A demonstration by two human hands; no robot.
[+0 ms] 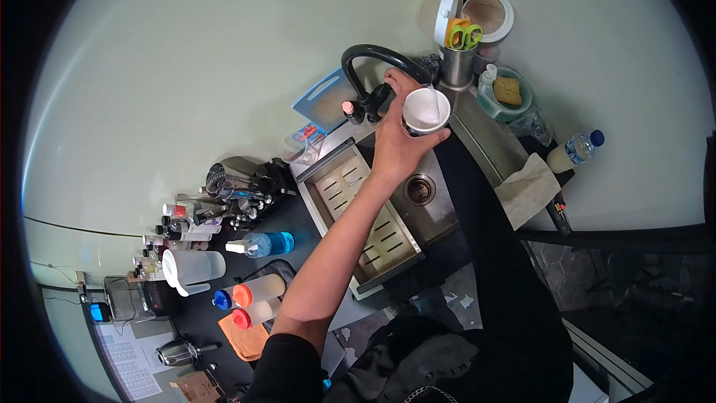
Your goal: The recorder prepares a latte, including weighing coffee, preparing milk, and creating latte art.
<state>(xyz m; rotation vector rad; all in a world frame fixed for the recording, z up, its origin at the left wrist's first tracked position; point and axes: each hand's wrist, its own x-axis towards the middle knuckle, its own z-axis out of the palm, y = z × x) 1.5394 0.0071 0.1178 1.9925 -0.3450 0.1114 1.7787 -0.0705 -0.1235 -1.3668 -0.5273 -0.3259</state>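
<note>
My left hand (400, 148) grips a white cup (426, 113), its thumb along the near side of the rim. The cup's open mouth faces up beneath the black gooseneck faucet (386, 51), and a thin stream of water runs into it. My right arm, in a black sleeve (475, 207), reaches up to the cup; the right hand is mostly hidden behind it. Some fingers beyond the cup cannot be clearly assigned to either hand. Below lies the steel sink (433, 165) with its drain (419, 189). A slotted tray (386, 235) sits across its left part.
A blue cutting board (319, 102) leans behind the faucet. Scissors (465, 37) stand in a metal canister (457, 70) near a yellow sponge (507, 90). A blue-capped bottle (576, 151) and a cloth (528, 190) lie right. Squeeze bottles (263, 290) and a spray bottle (268, 244) occupy the left counter.
</note>
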